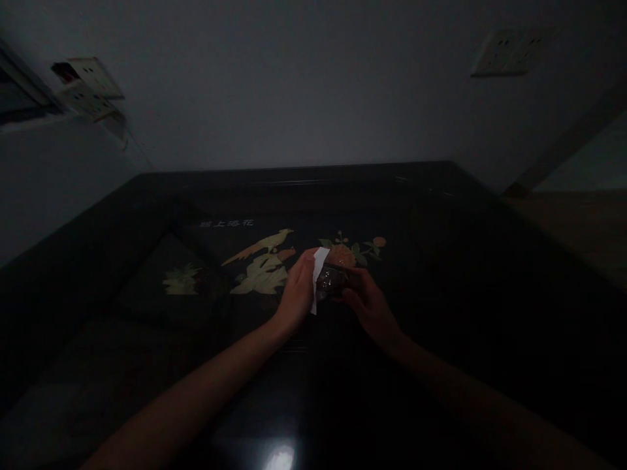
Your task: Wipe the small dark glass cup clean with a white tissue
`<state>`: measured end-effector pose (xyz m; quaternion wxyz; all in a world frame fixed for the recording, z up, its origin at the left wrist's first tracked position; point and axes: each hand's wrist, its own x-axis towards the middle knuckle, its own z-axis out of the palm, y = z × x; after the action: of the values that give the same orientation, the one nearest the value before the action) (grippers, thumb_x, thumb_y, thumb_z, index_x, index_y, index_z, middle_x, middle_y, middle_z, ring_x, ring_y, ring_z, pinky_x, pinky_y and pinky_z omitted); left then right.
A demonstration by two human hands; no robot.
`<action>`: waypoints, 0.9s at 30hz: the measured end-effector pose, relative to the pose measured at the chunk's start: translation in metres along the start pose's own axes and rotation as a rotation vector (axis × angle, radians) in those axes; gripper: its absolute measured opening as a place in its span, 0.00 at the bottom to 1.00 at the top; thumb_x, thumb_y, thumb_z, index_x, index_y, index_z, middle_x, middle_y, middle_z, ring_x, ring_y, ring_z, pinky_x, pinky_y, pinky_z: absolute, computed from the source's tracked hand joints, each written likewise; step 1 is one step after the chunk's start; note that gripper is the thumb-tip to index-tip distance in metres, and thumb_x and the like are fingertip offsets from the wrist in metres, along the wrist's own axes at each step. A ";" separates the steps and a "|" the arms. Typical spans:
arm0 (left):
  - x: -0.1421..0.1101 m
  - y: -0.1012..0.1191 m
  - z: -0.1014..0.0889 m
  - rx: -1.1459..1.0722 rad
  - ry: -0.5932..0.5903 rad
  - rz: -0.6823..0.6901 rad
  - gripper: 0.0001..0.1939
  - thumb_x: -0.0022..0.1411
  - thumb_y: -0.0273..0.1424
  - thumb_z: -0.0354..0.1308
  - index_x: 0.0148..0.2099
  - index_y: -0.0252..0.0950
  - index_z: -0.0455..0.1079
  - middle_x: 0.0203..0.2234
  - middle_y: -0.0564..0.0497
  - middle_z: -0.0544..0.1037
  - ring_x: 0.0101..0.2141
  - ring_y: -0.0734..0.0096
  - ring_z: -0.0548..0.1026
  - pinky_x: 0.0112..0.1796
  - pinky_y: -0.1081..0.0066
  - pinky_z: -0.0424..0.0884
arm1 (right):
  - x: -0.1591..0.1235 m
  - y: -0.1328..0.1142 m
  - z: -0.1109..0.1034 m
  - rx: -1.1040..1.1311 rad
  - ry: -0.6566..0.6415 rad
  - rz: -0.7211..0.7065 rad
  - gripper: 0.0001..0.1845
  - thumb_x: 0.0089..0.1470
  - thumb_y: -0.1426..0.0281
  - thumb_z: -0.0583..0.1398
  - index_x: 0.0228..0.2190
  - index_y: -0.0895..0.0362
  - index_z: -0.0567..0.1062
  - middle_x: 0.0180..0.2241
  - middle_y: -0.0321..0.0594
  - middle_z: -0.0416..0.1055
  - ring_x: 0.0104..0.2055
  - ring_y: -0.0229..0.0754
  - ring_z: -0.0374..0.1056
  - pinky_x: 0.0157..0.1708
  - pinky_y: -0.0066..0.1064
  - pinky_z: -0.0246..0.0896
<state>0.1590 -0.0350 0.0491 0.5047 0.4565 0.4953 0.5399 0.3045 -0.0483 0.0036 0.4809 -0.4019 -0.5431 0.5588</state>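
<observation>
A small dark object with shiny, glass-like highlights (332, 279) is between my two hands, above the middle of a glossy black surface. My left hand (298, 282) presses a white paper tissue (319, 267) against the object's left side. On the right, my right hand (365, 295) grips the same object, with fingers along its upper edge and thumb lower down. Dim light and the fingers hide the object's full shape, so its kind cannot be made out.
The black tabletop (313, 189) carries a decoration of a bird (264, 243), flowers and several written characters (226, 224). A pale wall rises behind it. Power sockets are on the wall at left (95, 78) and right (512, 52). A bright reflection shows near the front.
</observation>
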 end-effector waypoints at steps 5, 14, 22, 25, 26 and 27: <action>-0.007 0.004 0.000 0.145 -0.117 0.220 0.18 0.67 0.36 0.44 0.51 0.35 0.70 0.51 0.46 0.73 0.50 0.63 0.69 0.52 0.68 0.60 | 0.001 -0.002 -0.001 0.045 -0.033 0.015 0.29 0.47 0.53 0.64 0.48 0.52 0.65 0.47 0.46 0.72 0.50 0.49 0.69 0.52 0.48 0.63; -0.002 0.016 -0.001 0.009 -0.104 0.122 0.17 0.66 0.36 0.47 0.49 0.37 0.72 0.47 0.48 0.76 0.47 0.63 0.72 0.49 0.68 0.64 | -0.003 0.002 0.007 0.289 -0.144 0.089 0.33 0.44 0.51 0.65 0.49 0.54 0.69 0.49 0.47 0.71 0.50 0.50 0.69 0.57 0.52 0.56; 0.002 0.012 0.001 -0.199 -0.072 -0.150 0.20 0.63 0.42 0.50 0.44 0.33 0.75 0.38 0.46 0.79 0.38 0.62 0.75 0.42 0.68 0.68 | -0.001 0.006 0.005 0.259 -0.109 0.051 0.33 0.45 0.49 0.63 0.49 0.52 0.67 0.50 0.47 0.71 0.49 0.50 0.69 0.51 0.47 0.64; -0.004 0.015 0.001 -0.086 -0.085 -0.025 0.19 0.64 0.40 0.49 0.43 0.34 0.76 0.38 0.47 0.79 0.38 0.62 0.75 0.41 0.69 0.67 | -0.002 0.003 0.005 0.184 -0.067 0.052 0.32 0.46 0.50 0.64 0.49 0.52 0.67 0.50 0.46 0.70 0.52 0.51 0.67 0.51 0.47 0.64; -0.006 0.016 0.001 -0.070 -0.079 0.001 0.18 0.64 0.40 0.49 0.43 0.35 0.76 0.37 0.48 0.79 0.37 0.62 0.75 0.40 0.69 0.67 | -0.002 0.002 0.005 0.171 -0.071 0.056 0.32 0.46 0.51 0.64 0.49 0.52 0.67 0.51 0.46 0.70 0.53 0.51 0.67 0.51 0.47 0.64; -0.007 0.015 0.000 -0.057 -0.076 0.028 0.18 0.64 0.40 0.49 0.44 0.35 0.75 0.38 0.48 0.79 0.37 0.62 0.75 0.39 0.69 0.67 | -0.003 0.001 0.005 0.172 -0.081 0.058 0.32 0.46 0.52 0.64 0.50 0.52 0.67 0.51 0.46 0.70 0.53 0.51 0.67 0.51 0.48 0.64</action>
<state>0.1583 -0.0420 0.0645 0.5283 0.4690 0.4540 0.5430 0.3003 -0.0521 0.0029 0.4747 -0.3517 -0.5002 0.6331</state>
